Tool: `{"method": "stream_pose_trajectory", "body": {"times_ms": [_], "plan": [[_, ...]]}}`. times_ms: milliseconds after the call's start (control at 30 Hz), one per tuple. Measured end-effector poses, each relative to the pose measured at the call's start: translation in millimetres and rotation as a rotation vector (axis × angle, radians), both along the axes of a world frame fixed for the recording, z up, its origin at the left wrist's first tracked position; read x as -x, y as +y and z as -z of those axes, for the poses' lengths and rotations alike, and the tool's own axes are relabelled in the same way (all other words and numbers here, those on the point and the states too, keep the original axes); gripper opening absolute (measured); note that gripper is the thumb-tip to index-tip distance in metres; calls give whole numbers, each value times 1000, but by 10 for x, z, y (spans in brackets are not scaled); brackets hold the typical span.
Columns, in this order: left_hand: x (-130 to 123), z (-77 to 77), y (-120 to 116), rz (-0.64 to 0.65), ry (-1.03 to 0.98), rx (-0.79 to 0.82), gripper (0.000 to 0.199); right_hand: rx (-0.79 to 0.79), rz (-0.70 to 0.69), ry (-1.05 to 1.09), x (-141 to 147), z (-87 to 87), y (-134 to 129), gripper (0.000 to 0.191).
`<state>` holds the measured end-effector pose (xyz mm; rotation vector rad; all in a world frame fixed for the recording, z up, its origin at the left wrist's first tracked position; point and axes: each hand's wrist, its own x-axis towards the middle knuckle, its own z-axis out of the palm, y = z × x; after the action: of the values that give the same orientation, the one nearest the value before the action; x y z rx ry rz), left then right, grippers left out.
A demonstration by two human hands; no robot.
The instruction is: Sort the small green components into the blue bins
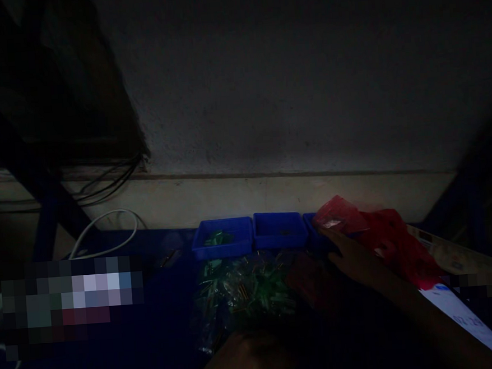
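Observation:
The scene is very dark. My left hand (pixel 247 357) is at the bottom middle, its fingers curled and lost in shadow, so what they hold cannot be made out. In front of it lies a pile of clear plastic packets (pixel 240 289) with green pieces and thin metallic pins inside. My right hand (pixel 347 253) reaches forward with its fingers stretched out and thumb apart. Its fingertips are at the rightmost blue tray (pixel 311 233), beside a red plastic bag (pixel 341 214) that partly covers this tray.
A left blue tray (pixel 244 241) holds green pieces; a middle blue tray (pixel 266 239) has a small dark item in it. Red cloth-like plastic (pixel 402 246) and a lit screen (pixel 461 315) are at the right. A white cable (pixel 107 253) loops at the left, before a wall (pixel 291 102).

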<state>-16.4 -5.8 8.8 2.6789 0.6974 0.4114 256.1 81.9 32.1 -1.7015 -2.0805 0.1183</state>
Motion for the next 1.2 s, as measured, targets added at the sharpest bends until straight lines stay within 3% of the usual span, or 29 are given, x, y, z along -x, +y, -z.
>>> {"method": "stream_pose_trajectory", "body": {"times_ms": [167,333,567,800,900,1033,1200], "plan": [[-17,1,4,-1,-20,-7,17,-26,-17,39,208,-19,-304,37],[-6,-57,-2,-11,9,-3,18,143,38,-4,340,106,-477,68],[3,-58,4,-3,-83,77,19,52,23,182,174,285,-364,60],[-1,21,28,-10,-64,78,18,166,11,511,239,76,-492,23],[8,62,27,-11,-81,76,20,182,25,532,302,-35,-554,15],[7,108,33,-20,-52,30,21,256,-16,573,373,-66,-611,17],[3,117,35,-3,-43,4,23,344,-119,656,426,19,-670,34]]}}
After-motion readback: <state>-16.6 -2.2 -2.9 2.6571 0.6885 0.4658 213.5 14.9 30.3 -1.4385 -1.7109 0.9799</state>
